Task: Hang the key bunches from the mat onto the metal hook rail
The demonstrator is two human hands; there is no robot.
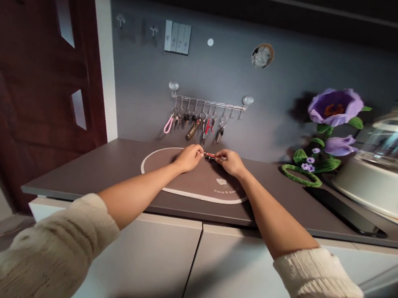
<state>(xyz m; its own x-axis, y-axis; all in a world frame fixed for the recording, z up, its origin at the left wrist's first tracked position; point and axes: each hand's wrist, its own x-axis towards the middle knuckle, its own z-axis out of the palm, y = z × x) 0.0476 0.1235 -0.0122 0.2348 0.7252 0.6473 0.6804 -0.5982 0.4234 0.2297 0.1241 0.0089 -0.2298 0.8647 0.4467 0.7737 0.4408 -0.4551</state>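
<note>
L hand [188, 158] & R hand [231, 163] are both pinching a small red/dark item [209, 156], too tiny to ID from where I'm standing. It's being held btwn them at the back part of the brown mat [193, 184]; can't tell if touching it. Mat's lying on the worktop [99, 165]. Behind, keys [220, 133] are hanging off a clear hook rail [209, 102]. To R, purple flower [335, 109] is standing nr a blk phone [345, 212], w/ white appliance [374, 182] sitting alongside.

Left hand [189, 158] and right hand [232, 163] sit near each other, fingers [198, 151] pinched; bare forearms [137, 192] converge toward them.
</note>
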